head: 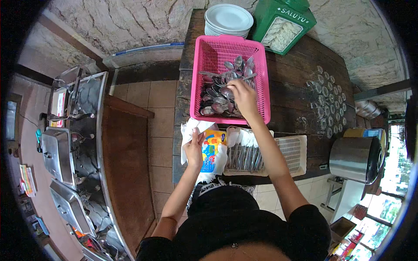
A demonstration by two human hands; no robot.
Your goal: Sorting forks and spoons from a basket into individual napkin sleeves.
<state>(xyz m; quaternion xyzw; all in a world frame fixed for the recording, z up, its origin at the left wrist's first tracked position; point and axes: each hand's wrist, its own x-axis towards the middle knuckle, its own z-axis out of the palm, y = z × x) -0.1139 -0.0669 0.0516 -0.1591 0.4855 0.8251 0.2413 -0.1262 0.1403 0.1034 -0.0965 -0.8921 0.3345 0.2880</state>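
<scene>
My right hand [243, 96] is inside a pink plastic basket [197, 75], fingertips pinched on a piece of cutlery among loose spoons and forks [217, 98]. A spoon bowl [226, 92] shows right by the fingertips; which piece they grip is partly hidden. Lower left, my left hand [195, 153] holds a white paper tissue [192, 128] at the table's edge. Beside it lies a yellow and blue tissue pack [212, 153], with more white tissue [221, 159] on its right. Cutlery with white tissue around one end [243, 155] fills a cream plastic basket [231, 172] in front of me.
Another cream basket [290, 153] sits to the right on the dark wooden table [287, 94]. Stacked white plates [228, 19] and a green box [282, 29] stand at the back. Upturned glasses [328, 101] and a steel container [354, 160] are at right; chafing dishes [58, 156] line a left counter.
</scene>
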